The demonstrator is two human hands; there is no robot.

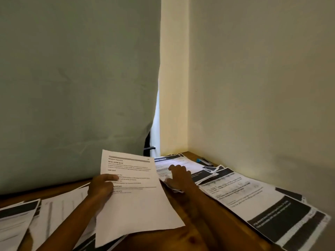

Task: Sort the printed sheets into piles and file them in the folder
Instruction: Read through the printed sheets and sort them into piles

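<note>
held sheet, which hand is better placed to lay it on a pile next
Left. The left hand already has the held sheet in its grip, thumb on top. The right hand rests on the far pile.

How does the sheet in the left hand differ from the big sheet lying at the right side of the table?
The held sheet is lifted and tilted; the right sheet lies flat on its pile. The held sheet is white with a thin grey bar; the right sheet carries wide black bands. The left hand grips only the held sheet. Both carry printed text.

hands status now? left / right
Left hand: holds a printed sheet, thumb on top.
Right hand: fingers curled on the sheets ahead; grip cannot be told.
</note>
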